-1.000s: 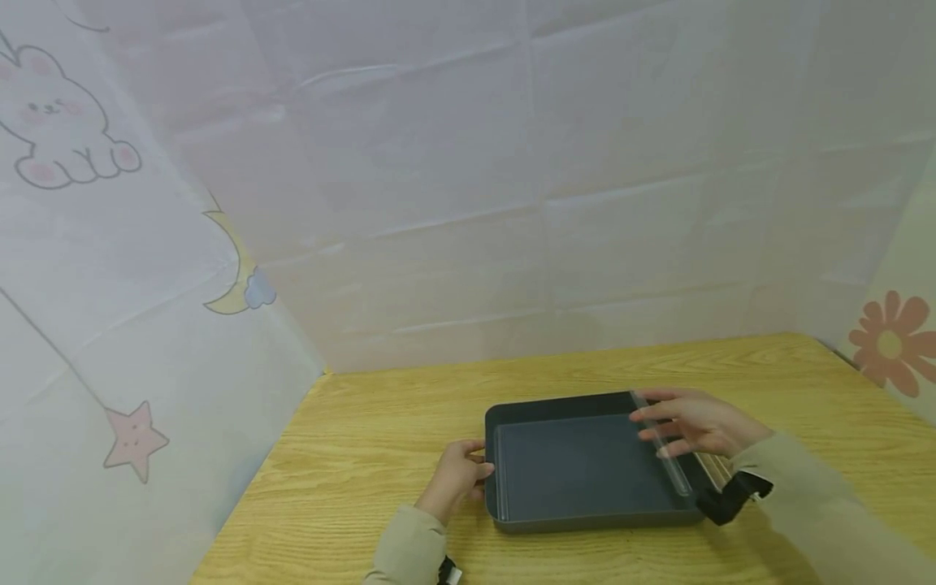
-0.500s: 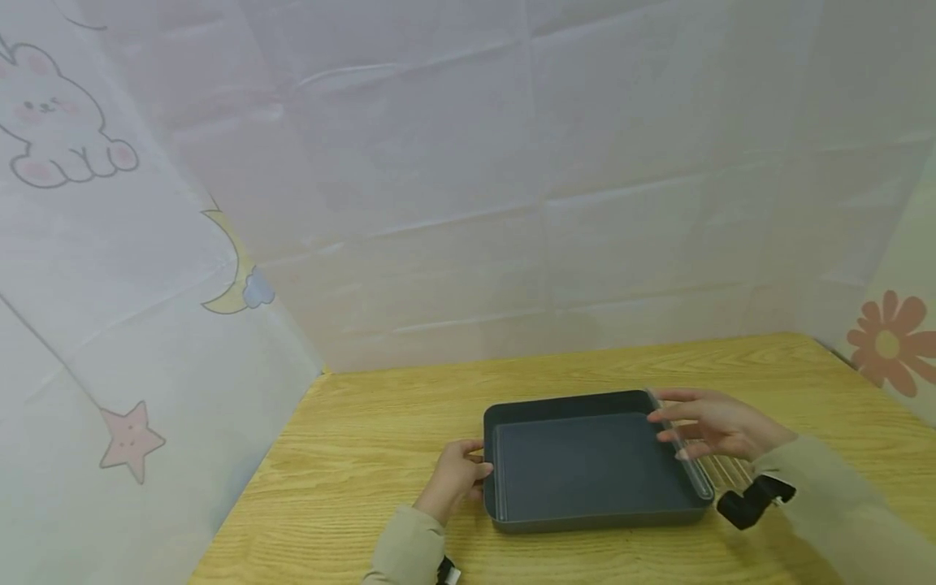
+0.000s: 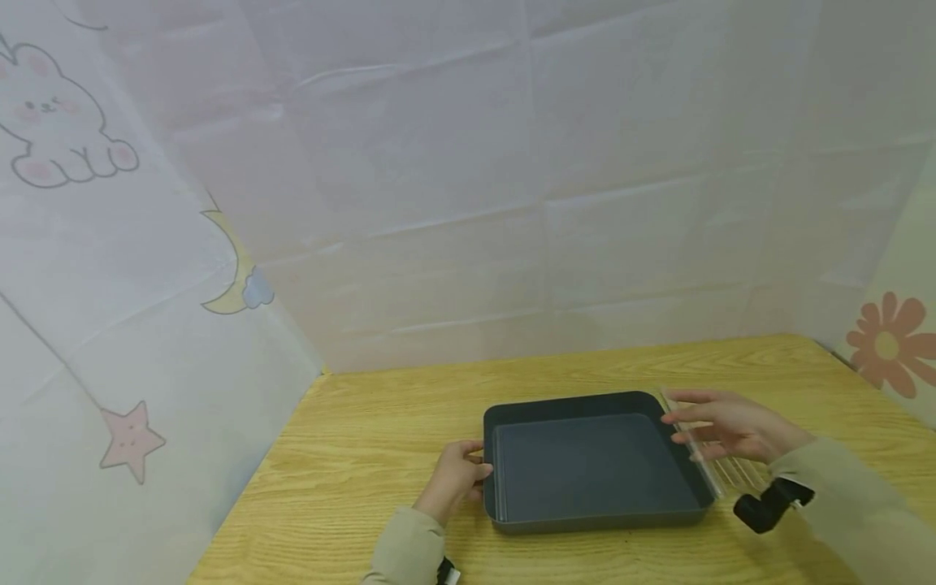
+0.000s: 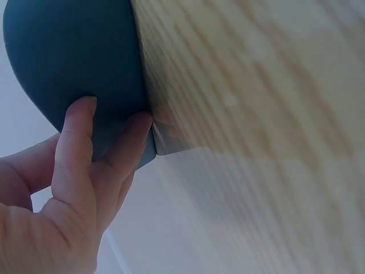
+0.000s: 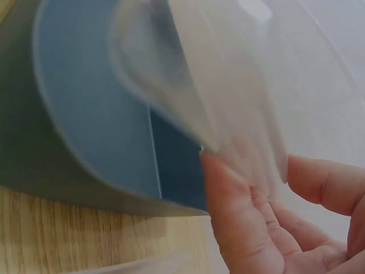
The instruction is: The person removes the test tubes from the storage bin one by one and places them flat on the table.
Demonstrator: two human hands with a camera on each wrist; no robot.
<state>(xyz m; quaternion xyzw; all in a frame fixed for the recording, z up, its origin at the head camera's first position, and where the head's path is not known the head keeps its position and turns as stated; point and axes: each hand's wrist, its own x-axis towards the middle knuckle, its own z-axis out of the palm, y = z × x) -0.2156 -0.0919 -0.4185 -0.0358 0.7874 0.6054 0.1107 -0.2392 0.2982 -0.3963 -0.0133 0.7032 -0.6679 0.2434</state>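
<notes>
A dark blue-grey rectangular tray (image 3: 592, 467) lies flat on the wooden table. At its left wall my left hand (image 3: 453, 473) grips the rim, thumb at the top edge. In the left wrist view two fingertips press on the outer wall (image 4: 63, 51). My right hand (image 3: 734, 426) pinches a thin clear plastic piece (image 3: 709, 478) at the tray's right edge, tilted lengthwise along that side. The same clear piece (image 5: 245, 74) is blurred in the right wrist view, between thumb and fingers. Another clear strip (image 3: 500, 479) stands inside the tray along its left wall.
Pale see-through bars (image 3: 742, 473) show on the table right of the tray, partly behind my right hand. The yellow wood-grain table (image 3: 380, 422) reaches back to a pale fabric wall (image 3: 453, 244) with cartoon prints on its sides.
My right hand has moved to the right with the clear plastic piece, from over the tray's inside to its right edge. The left hand and the tray have stayed in place.
</notes>
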